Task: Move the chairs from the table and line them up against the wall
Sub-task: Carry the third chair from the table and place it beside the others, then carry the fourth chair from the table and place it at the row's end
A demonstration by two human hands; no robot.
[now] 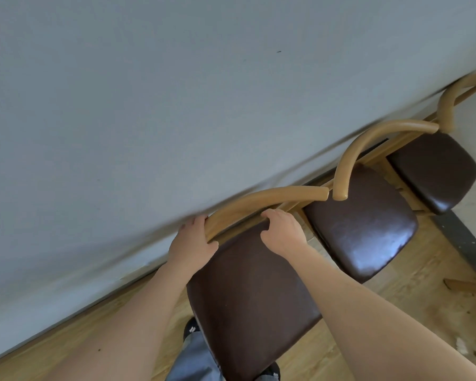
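Nearest the camera, the wooden chair with dark brown leather seat [248,292] stands at the grey wall [149,105], beside two similar chairs [363,224] already lined up. The left hand [191,247] is closed around its curved wooden backrest [264,200], and the right hand [282,233] curls over the seat's back edge. The placing step seems nearly done; next, the chair probably needs a small push to sit straight before letting go.

I see no passage behind the nearest chair [248,292]: its curved backrest sits against the wall [149,105]. To its right, the middle chair [360,224] stands just beside it, backrest ends nearly touching, and the far chair [434,169] closes the row. Open wooden floor [368,320] remains at the front and lower left.
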